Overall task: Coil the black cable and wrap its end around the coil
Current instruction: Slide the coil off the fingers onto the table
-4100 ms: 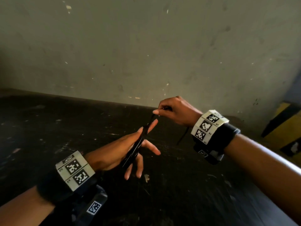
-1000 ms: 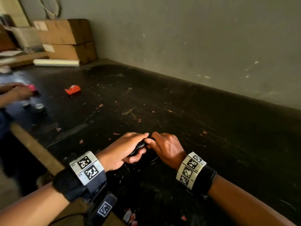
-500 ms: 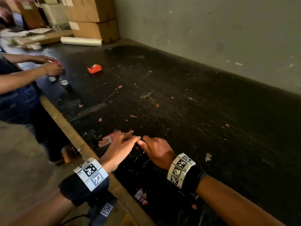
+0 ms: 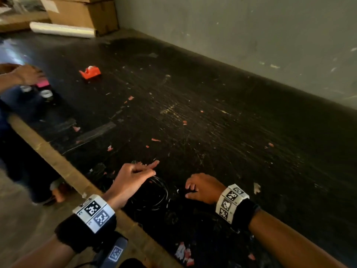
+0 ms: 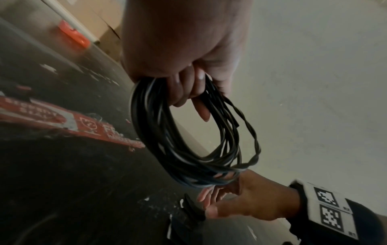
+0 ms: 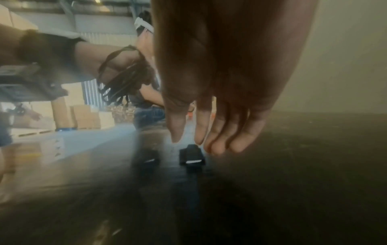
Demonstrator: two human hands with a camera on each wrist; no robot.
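Above the dark table (image 4: 212, 117), the left hand (image 4: 133, 176) grips the coiled black cable (image 5: 188, 145); the right hand (image 4: 202, 188) hovers beside it, fingers loose, holding nothing.

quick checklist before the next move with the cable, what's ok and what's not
1. Coil held: ok, left hand grips the loops at the top.
2. Loops bunched together: ok, though one twisted strand stands off the outer side.
3. Right hand free: ok, fingers relaxed, holding nothing.
4. Black plug within reach: ok, on the table just beyond the right fingertips.
5. End wrapped around the coil: not ok, no wrap shows.
6. Plug joined to this cable: cannot tell.
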